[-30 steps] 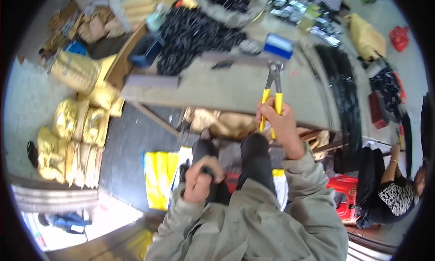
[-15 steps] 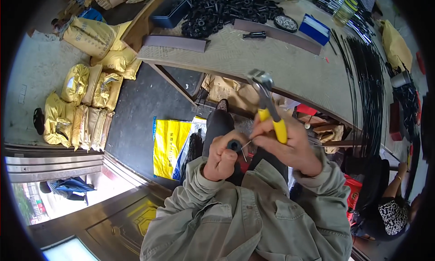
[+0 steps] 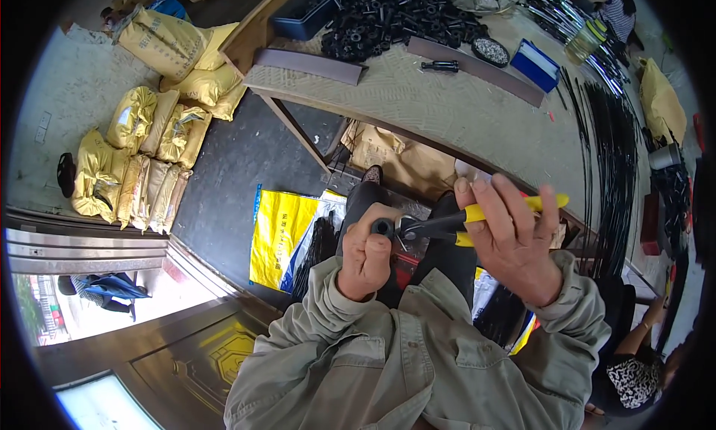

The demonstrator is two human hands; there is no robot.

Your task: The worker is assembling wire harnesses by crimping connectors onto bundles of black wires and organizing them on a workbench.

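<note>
My left hand is closed around a black tubular part, its round open end facing up. In my right hand are pliers with yellow grips and dark metal arms. The fingers lie over the upper grip, and the handles are spread apart. Right beside the tube's end are the pliers' jaws, touching or nearly touching it. A bit of thin wire shows just below the jaws; what exactly they grip is too small to tell.
A workbench ahead carries a heap of black parts, a blue bin, a small dish, a blue box and long black rods. Stuffed yellow sacks line the left wall. Another person sits at right.
The pliers have swung from pointing up, away from the part, to lying level with their jaws at the tube. My right fingers let go of the thin wire and spread along the handles.
</note>
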